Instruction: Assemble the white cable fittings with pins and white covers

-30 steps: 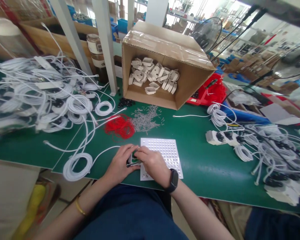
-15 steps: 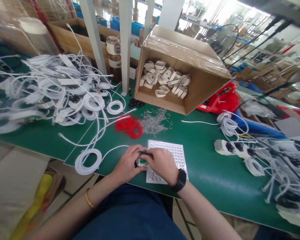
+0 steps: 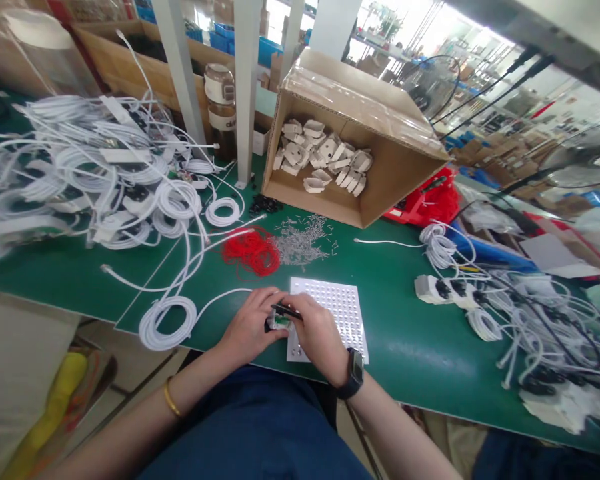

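My left hand (image 3: 253, 325) is closed around a small white housing with a green circuit board (image 3: 281, 321) inside it. Much of the housing is hidden by the fingers. A white cable (image 3: 220, 303) runs from behind this hand to a coil on the left. In my right hand (image 3: 323, 337) is a slim black tool that looks like tweezers (image 3: 286, 311), lying across the top of the housing; its tip is too small to make out. Beneath the right hand lies a white sheet with rows of small round silvery pieces (image 3: 333, 300).
Red wires (image 3: 253, 252) and loose small metal screws or pins (image 3: 303, 241) lie beyond the hands. A cardboard box (image 3: 357, 200) holding white housings stands behind them. Coiled white cables (image 3: 80, 147) are heaped on the left, more cables (image 3: 545, 320) on the right.
The whole view has shifted, so things on the table sit further left. My right hand has tilted slightly, and more of the black tool shows. Both hands keep their hold.
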